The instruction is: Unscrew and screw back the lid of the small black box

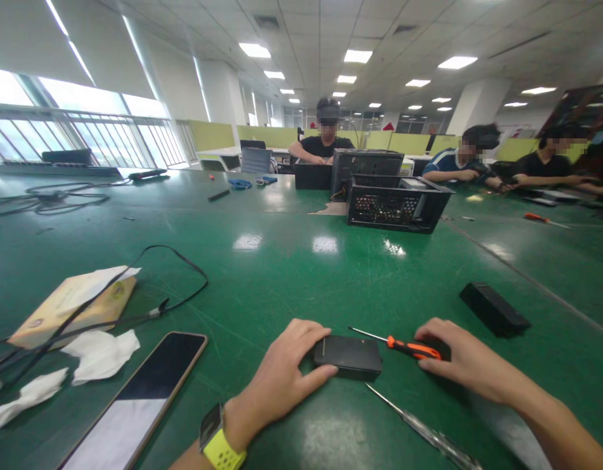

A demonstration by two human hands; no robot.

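Note:
My left hand (286,372), with a watch on a yellow-green strap at its wrist, grips a small flat black box (349,356) by its left end, thumb along the near side and fingers at the far side. The box rests on the green table. To its right my right hand (453,356) curves around the handle of an orange-and-black screwdriver (412,348). Thumb and forefinger stand apart on either side of that handle, whose thin shaft points left behind the box. A second screwdriver (419,427), with a clear handle, lies nearer me.
Another black block (494,308) lies at right. On the left are a phone (149,385), crumpled tissues (103,354), a yellowish packet (76,300) and a black cable (203,274). Open computer cases (397,202) stand farther back. Several people (325,140) work across the table.

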